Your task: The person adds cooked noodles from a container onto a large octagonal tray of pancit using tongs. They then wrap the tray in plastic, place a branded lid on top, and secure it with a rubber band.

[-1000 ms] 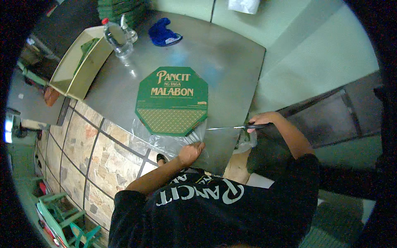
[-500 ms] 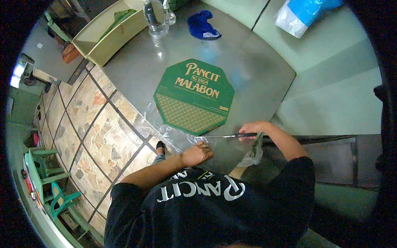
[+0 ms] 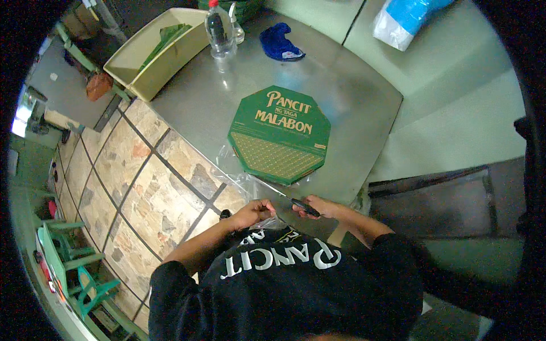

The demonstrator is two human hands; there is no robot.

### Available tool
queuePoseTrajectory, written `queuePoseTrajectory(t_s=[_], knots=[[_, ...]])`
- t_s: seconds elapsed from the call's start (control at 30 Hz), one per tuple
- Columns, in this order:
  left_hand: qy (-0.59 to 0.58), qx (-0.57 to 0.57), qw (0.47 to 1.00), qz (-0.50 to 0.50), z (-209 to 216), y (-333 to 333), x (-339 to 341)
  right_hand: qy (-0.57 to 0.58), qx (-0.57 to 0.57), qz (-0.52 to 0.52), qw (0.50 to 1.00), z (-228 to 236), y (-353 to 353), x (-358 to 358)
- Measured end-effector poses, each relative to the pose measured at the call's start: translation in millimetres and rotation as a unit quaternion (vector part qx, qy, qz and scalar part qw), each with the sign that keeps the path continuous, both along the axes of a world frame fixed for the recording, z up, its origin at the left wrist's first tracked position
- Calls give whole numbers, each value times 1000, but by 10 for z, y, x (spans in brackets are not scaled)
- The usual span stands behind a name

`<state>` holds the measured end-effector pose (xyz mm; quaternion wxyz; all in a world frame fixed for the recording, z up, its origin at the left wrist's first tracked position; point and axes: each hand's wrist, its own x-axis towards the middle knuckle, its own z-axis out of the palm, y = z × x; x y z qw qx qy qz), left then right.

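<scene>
A green octagonal box (image 3: 280, 133) with gold lettering and a patterned lower panel lies flat on the metal table. Clear plastic film (image 3: 244, 184) sticks out from beneath its near edge toward me. With its fingers pinched, my left hand (image 3: 254, 214) holds a piece of this plastic close to my shirt. My right hand (image 3: 319, 208) is closed round the black handle of a thin metal blade (image 3: 282, 195), which points up and left over the plastic by the box's near edge. Whether it is a knife or scissors cannot be made out.
On the metal table (image 3: 187, 122), a cream bin (image 3: 170, 68) with green leaves stands at the far left. Beside it are a clear bottle (image 3: 219, 34) with a red cap, a spray bottle (image 3: 237, 28) and a blue cloth (image 3: 280, 42). A blue-and-white plastic pack (image 3: 406, 23) is at upper right.
My right hand has come left and nearer my body, tilting the blade up to the left. My left hand has moved slightly left and now pinches the plastic. The view has shifted a little.
</scene>
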<state>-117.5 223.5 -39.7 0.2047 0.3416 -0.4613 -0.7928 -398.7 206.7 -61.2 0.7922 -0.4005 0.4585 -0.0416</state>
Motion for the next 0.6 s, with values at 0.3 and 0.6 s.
queuePoseTrajectory(t_s=[0.3, 0.6], knots=[[-36, 41, 999, -5, 179, 177, 989, 147, -78, -107, 980, 188, 490, 924], [-82, 17, 994, -68, 239, 189, 1712, 179, -118, -213, 953, 400, 305, 1816]])
